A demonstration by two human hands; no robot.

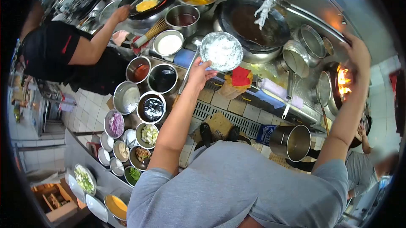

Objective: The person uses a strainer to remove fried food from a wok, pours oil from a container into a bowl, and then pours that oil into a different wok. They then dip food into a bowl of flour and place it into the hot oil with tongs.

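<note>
My left hand (200, 74) grips the near rim of a metal bowl (238, 59), with the thumb over the edge. Inside it lies white, floury-looking stuff (220, 49). My right hand (357, 53), raised at the far right, is closed round the end of long metal tongs (311, 15). From their tips hangs a white-coated piece of food (264, 11); its kind I cannot make out. It is above a large dark wok (237, 18) holding brownish liquid. A ladle (197, 41) lies just left of the bowl.
Flames (344, 80) burn at the right, beside a strainer (324, 88). A co-worker (55, 54) at the left handles a wok (163, 5) with yellow food. Several sauce and ingredient bowls (127, 97) line the left counter. A deep pot (290, 143) stands at my right; another person (359, 168) is behind it.
</note>
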